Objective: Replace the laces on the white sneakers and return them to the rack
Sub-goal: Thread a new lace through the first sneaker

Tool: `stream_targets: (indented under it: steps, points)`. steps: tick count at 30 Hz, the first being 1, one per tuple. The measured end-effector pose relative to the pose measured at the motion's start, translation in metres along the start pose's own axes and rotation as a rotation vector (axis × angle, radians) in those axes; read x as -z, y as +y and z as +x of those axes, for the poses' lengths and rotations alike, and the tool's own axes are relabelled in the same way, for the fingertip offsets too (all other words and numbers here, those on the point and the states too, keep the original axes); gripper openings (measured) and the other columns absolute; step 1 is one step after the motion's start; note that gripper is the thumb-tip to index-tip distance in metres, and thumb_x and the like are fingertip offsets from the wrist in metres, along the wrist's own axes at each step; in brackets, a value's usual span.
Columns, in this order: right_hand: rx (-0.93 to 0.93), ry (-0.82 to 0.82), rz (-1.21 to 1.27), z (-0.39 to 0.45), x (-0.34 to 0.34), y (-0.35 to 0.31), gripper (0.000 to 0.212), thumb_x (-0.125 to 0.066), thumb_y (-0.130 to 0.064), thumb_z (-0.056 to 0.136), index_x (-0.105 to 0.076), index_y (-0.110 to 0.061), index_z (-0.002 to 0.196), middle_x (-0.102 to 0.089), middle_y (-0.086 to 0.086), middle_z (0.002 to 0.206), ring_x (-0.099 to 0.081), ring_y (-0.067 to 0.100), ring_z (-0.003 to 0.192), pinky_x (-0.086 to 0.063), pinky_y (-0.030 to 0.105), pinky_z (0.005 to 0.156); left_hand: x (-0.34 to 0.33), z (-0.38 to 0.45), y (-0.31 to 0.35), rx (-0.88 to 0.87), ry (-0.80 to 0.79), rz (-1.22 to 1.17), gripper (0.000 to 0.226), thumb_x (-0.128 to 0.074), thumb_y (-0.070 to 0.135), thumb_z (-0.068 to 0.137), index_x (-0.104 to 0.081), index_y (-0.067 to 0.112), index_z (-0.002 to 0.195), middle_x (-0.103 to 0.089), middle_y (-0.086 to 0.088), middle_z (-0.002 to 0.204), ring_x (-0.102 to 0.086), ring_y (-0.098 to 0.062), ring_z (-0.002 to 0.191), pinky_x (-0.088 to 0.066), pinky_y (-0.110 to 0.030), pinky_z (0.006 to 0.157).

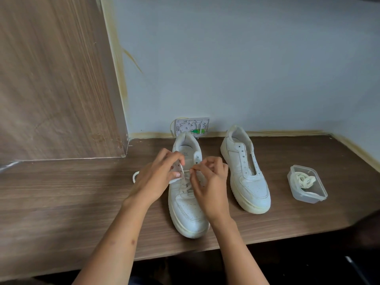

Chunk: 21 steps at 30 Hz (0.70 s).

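Both bare forearms reach in from the bottom edge over the near lip of the wooden table [61,202]. Just past that lip stands the near sneaker [188,204], toe toward the camera, heel toward the wall, with a lace [186,187] crossing its lower eyelets. The left hand [153,177] curls over the sneaker's left eyelet flap, thumb and fingers gripping the flap and bending it outward. The right hand [209,182] sits over the right side of the throat, its thumb and forefinger pressed together on what looks like the lace end, though the tip is too small to make out; its other fingers are loosely curled. A loop of the same lace pokes out on the table beyond the left hand. To the right, near but apart, the second sneaker [244,171] stands unlaced, its eyelets bare, toe angled toward the right front. Farther right, a clear plastic tub [306,185] with no lid holds a coiled cream lace [305,181]. Behind the near sneaker's heel, a small white wall box [192,126] with a green part is fixed low on the pale blue wall [246,58]. A wood-grain panel [51,79] rises at the left.
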State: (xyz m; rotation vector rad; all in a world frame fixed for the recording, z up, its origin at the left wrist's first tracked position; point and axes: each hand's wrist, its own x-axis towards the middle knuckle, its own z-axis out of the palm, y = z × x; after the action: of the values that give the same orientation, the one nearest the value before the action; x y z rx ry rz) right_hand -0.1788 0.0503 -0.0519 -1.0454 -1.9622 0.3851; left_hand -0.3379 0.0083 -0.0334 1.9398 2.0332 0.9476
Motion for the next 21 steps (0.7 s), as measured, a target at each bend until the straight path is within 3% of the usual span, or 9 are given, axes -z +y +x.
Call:
stream_targets:
  steps: [3, 6, 14, 21]
  points:
    - [-0.053, 0.001, -0.03, 0.001, -0.004, -0.003, 0.007, -0.066, -0.025, 0.09, -0.071, -0.027, 0.094, -0.044, -0.002, 0.119, -0.036, 0.023, 0.108, -0.023, 0.027, 0.089, -0.001, 0.0, -0.002, -0.006, 0.009, 0.007, 0.029, -0.068, 0.024, 0.087, -0.049, 0.04, 0.101, -0.044, 0.018, 0.107, -0.059, -0.005, 0.091, -0.053, -0.036, 0.07]
    - [-0.182, -0.055, 0.048, 0.004, -0.003, -0.004, 0.007, -0.065, -0.032, 0.092, -0.072, -0.03, 0.092, -0.038, -0.008, 0.122, -0.03, 0.02, 0.111, -0.017, 0.025, 0.09, -0.001, 0.001, -0.003, -0.012, 0.006, 0.003, 0.03, -0.069, 0.023, 0.087, -0.048, 0.04, 0.101, -0.043, 0.018, 0.107, -0.06, -0.006, 0.091, -0.053, -0.036, 0.069]
    - [-0.453, -0.153, 0.278, 0.008, 0.002, -0.016, 0.004, -0.066, -0.037, 0.091, -0.07, -0.037, 0.09, -0.041, -0.013, 0.122, -0.025, 0.01, 0.112, -0.027, 0.034, 0.103, -0.003, 0.001, -0.005, -0.028, 0.015, 0.015, 0.034, -0.07, 0.022, 0.086, -0.048, 0.042, 0.102, -0.044, 0.018, 0.107, -0.061, -0.009, 0.088, -0.054, -0.038, 0.067]
    - [-0.464, -0.173, 0.225, 0.009, 0.003, -0.015, 0.007, -0.066, -0.038, 0.091, -0.072, -0.034, 0.093, -0.04, -0.015, 0.122, -0.026, 0.012, 0.115, -0.024, 0.034, 0.103, -0.002, 0.0, -0.003, -0.033, 0.013, 0.009, 0.035, -0.07, 0.02, 0.085, -0.048, 0.041, 0.103, -0.044, 0.018, 0.107, -0.062, -0.01, 0.089, -0.054, -0.038, 0.067]
